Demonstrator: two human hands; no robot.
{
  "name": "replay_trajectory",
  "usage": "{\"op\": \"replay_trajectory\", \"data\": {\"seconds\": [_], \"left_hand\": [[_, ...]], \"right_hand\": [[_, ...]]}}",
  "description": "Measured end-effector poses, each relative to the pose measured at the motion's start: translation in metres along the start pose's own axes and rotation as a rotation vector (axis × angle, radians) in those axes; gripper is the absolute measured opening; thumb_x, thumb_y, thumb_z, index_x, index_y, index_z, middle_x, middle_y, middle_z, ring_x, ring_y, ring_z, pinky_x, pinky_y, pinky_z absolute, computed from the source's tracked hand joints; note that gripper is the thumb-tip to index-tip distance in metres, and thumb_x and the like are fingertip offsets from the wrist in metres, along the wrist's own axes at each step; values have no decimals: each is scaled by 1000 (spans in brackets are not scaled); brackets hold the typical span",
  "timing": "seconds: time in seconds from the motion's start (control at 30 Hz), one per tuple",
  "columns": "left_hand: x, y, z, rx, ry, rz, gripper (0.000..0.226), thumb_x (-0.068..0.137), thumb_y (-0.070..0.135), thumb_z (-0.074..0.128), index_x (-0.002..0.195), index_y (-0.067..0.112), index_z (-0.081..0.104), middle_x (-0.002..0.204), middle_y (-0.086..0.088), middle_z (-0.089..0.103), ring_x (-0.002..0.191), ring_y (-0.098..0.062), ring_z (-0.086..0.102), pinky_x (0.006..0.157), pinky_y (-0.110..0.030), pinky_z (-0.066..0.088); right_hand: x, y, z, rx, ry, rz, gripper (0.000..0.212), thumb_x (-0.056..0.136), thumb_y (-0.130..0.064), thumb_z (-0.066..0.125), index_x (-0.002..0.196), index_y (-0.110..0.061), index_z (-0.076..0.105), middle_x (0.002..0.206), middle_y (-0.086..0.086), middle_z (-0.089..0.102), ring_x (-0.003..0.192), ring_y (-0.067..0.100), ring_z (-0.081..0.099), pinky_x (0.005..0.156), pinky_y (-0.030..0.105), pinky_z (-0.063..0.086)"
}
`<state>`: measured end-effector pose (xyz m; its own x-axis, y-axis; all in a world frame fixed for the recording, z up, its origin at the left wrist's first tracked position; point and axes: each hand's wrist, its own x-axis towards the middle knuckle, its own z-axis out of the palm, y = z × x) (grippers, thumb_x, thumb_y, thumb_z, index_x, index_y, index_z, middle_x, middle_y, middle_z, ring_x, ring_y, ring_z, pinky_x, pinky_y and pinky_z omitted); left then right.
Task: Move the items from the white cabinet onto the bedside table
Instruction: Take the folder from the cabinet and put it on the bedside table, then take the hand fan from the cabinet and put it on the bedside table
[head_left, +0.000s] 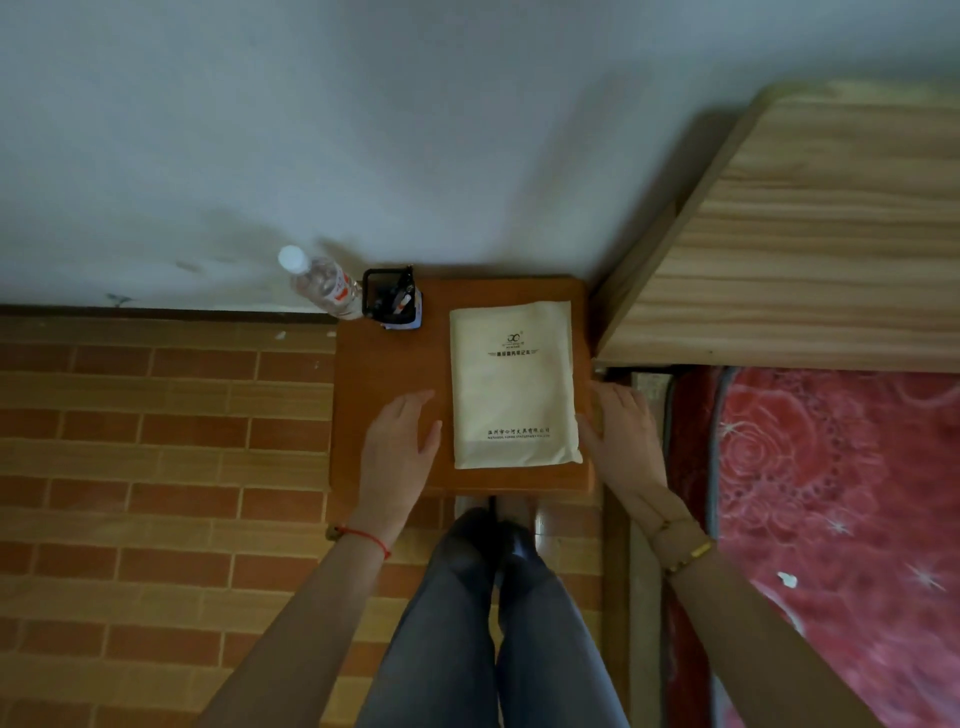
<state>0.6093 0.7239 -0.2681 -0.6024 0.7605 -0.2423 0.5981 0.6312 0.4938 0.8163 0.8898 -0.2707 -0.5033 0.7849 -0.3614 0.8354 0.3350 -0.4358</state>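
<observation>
Cream packet (514, 384) flat on the bedside table (384, 374).
Left hand (402, 436) and right hand (621, 431) flank it, fingers spread, empty (bottle (322, 283) and pen holder (392, 299) behind).

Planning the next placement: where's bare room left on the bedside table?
Free: the table's left-centre strip, bordered by pen holder behind, packet on the right, left hand in front. Crowded: back-left corner with bottle and holder; packet fills the right half.

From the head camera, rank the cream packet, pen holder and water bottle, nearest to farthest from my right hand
1. Cream packet: just left of the right hand, beside its fingers.
2. Pen holder: back left of the bedside table.
3. Water bottle: far left, at the wall.
</observation>
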Motion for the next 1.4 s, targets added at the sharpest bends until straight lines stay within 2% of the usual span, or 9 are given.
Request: {"op": "replay_trajectory", "data": {"seconds": [0.23,0.33,0.53,0.7,0.87,1.13,1.2,1.3,1.4], "left_hand": [[-64,29,-98,38,52,205,41,93,17,64,133,14,58,130,-4,62,118,-19,59,101,-35,50],[-92,34,-130,65,89,207,41,93,18,64,134,14,58,131,-5,62,121,-20,57,102,-32,44],[-140,40,-170,62,179,221,38,89,11,70,126,5,64,124,-11,67,115,-25,63,98,-45,52],[-176,41,-184,16,279,186,38,87,7,71,124,2,65,120,-13,69,111,-29,65,97,-44,53],[-213,31,-188,-30,374,40,37,89,11,70,126,7,64,120,-9,68,110,-26,64,94,-46,54],[-289,7,-206,-41,524,-245,37,93,18,65,130,13,62,124,-5,66,116,-24,61,98,-49,50],[-313,1,-211,-44,574,-331,37,94,20,63,130,15,61,125,-4,65,117,-23,61,99,-46,50],[-349,-7,-217,-39,655,-442,36,94,20,64,130,16,61,123,-4,66,115,-23,62,97,-45,52],[-386,-19,-219,-55,724,-544,34,94,20,64,128,15,62,123,-4,66,114,-23,63,96,-44,52]], "right_hand": [[-85,-45,-68,16,115,-179,41,94,-21,58,133,-10,53,130,8,57,126,27,45,107,40,37],[-115,-59,-88,2,143,-242,40,94,-19,59,132,-9,54,127,8,59,122,25,48,104,42,40],[-153,-78,-113,20,189,-312,40,92,-16,62,131,-7,55,122,9,61,120,25,49,102,41,42],[-168,-96,-125,3,190,-420,40,93,-16,61,132,-8,55,121,7,61,116,23,50,101,37,43],[-171,-116,-130,-27,158,-524,41,94,-19,60,133,-11,53,128,5,59,123,21,47,108,31,33],[-171,-176,-114,-87,26,-714,41,94,-26,58,134,-20,51,132,-2,55,128,15,41,106,28,32],[-175,-198,-104,-99,-27,-798,40,94,-24,59,133,-19,53,131,-1,56,127,15,41,104,25,30],[-186,-232,-88,-90,-98,-926,38,91,-17,63,129,-15,56,127,2,59,123,18,46,103,29,37],[-204,-266,-70,-103,-153,-1036,38,89,-14,64,127,-15,57,124,2,61,120,20,49,98,27,36]]}}
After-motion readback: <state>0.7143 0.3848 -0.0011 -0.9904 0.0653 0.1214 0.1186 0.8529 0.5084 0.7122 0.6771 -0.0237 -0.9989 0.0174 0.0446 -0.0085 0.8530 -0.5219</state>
